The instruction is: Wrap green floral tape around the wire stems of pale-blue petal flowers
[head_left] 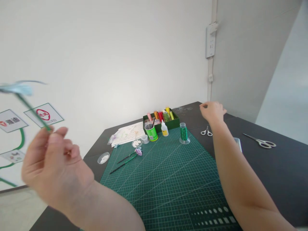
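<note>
Evidently, pinching a green stem (33, 112) near its visible lower end, between the thumb and bent forefinger of the left hand (56, 166), with the other fingers loosely curled. Holding it up and tilted in front of the wall (120, 64), apparently outside the left edge of the table (284, 176), with pale blue petals (22, 89) at the top, blurred and partly out of view. Looks very light; likely firm yet bendable along the stem, soft and easily creased at the petals. Best to take hold low on the stem, with a light pinch, and leave the petals untouched.

Holding the right hand (213, 110) out by the far right edge of the table, near its far corner, fingers bent; cannot tell whether pinching anything thin. Nearest to it, find small scissors (206, 131), just off the right edge of the cutting mat (156, 179); farther right, larger scissors (262, 143).

Toward the mat's left edge, find a purple flower (138, 152) lying down; outside that edge, a clear dish (103, 158) with white pieces. Along the far edge, find a green can (151, 132), a glue bottle (164, 129) and a box (172, 124) of thread spools; at the far right corner, a green thread spool (183, 133), upright.
</note>
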Demonstrator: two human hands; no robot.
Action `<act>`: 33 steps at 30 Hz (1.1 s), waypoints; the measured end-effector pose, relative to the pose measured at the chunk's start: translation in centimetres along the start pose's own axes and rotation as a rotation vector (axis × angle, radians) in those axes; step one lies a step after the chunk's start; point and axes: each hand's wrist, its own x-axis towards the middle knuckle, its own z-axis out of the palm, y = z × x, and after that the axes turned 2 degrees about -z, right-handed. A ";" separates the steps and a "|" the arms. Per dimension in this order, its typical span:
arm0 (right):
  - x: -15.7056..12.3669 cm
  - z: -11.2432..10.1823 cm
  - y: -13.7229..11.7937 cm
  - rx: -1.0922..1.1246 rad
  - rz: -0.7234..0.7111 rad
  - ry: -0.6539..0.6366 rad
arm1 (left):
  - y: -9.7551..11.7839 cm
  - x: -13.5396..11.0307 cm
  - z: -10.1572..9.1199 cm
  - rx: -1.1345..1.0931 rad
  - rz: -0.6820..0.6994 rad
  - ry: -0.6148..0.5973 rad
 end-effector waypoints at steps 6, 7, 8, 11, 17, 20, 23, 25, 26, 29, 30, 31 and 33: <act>-4.8 -2.7 -8.7 0.767 -0.371 -0.268 | 0.9 -4.7 6.0 0.017 -0.067 -0.405; -6.2 -3.3 -10.1 0.913 -0.441 -0.399 | 0.8 -5.4 6.6 0.053 -0.082 -0.484; -7.7 -3.7 -11.2 1.045 -0.494 -0.532 | 0.7 -6.0 7.0 0.079 -0.088 -0.557; -11.6 -4.6 -13.5 1.336 -0.538 -0.740 | 0.8 -7.3 8.0 0.134 -0.055 -0.672; -13.7 -4.7 -14.4 1.284 -0.406 -0.695 | 1.2 -7.9 8.3 0.208 0.023 -0.579; -13.5 -4.5 -14.4 1.183 -0.455 -0.676 | 1.2 -7.9 8.2 0.209 0.058 -0.518; -13.5 -4.1 -14.3 1.116 -0.538 -0.464 | 1.0 -7.8 8.2 0.206 0.088 -0.484; -13.5 -3.9 -14.1 1.015 -0.652 -0.247 | 1.0 -7.8 8.1 0.208 0.090 -0.478; -13.5 -3.9 -14.0 0.942 -0.721 -0.140 | 1.1 -7.8 8.1 0.213 0.084 -0.477; -13.2 -4.1 -13.4 0.701 -0.921 0.074 | 1.2 -7.7 7.9 0.241 0.057 -0.492; -13.1 -4.4 -13.1 0.633 -0.967 0.103 | 1.2 -7.7 7.9 0.247 0.053 -0.500; -13.0 -4.6 -12.9 0.578 -1.003 0.118 | 1.3 -7.7 7.8 0.248 0.052 -0.505; -12.9 -5.3 -12.5 0.504 -1.056 0.126 | 1.3 -7.6 7.8 0.242 0.052 -0.510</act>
